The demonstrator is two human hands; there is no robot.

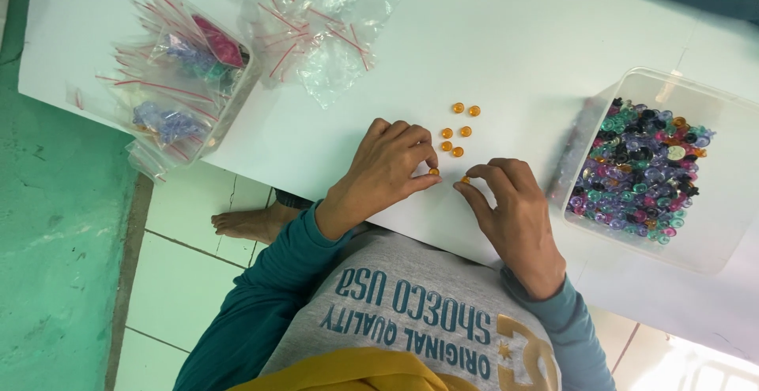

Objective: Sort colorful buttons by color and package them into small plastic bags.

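While both hands (387, 171) pinch orange beads (457, 132), bead tub (711, 233) right, bags (316, 19) behind

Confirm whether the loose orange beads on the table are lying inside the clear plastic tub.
No: the orange beads lie on the bare white table, apart from the clear tub of mixed beads at its right.

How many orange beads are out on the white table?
8: six loose orange beads in pairs beyond the fingers, one pinched by the left hand, one by the right hand. Hands may hide more.
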